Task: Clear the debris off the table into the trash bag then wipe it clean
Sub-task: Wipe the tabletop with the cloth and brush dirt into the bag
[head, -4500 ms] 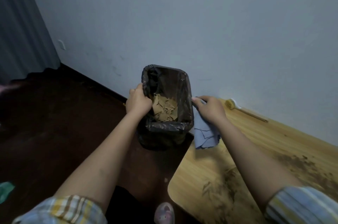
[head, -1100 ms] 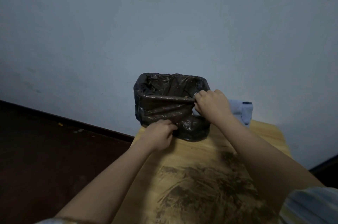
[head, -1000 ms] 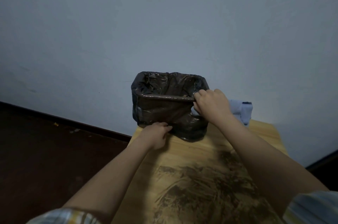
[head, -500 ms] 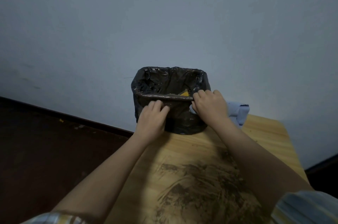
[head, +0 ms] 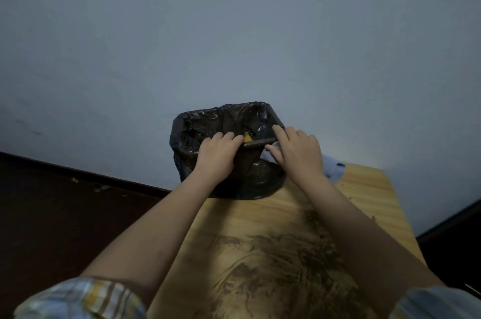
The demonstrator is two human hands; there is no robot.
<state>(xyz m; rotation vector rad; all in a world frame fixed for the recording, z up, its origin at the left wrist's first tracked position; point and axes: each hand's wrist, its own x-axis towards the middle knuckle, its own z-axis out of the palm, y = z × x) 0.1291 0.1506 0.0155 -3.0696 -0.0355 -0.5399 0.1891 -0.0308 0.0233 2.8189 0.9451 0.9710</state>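
Note:
A small bin lined with a black trash bag (head: 197, 121) stands on the far end of the wooden table (head: 364, 193), against the wall. My left hand (head: 217, 153) grips the near rim of the bag, fingers curled over it. My right hand (head: 296, 154) holds the right near corner of the rim and also holds a light blue cloth (head: 334, 169), which sticks out behind it. A yellow-brown scrap (head: 247, 138) shows inside the bag. Brown dirt smears (head: 281, 261) cover the table in front of me.
The pale wall (head: 234, 32) rises directly behind the bin. Dark floor (head: 65, 214) lies left of the table, with a few small crumbs near the skirting. The table's right edge drops to dark floor at the far right.
The bin has come from the floor onto the table end. In the last second my left hand rose from the bag's lower side to its near rim; my right hand stayed at the corner.

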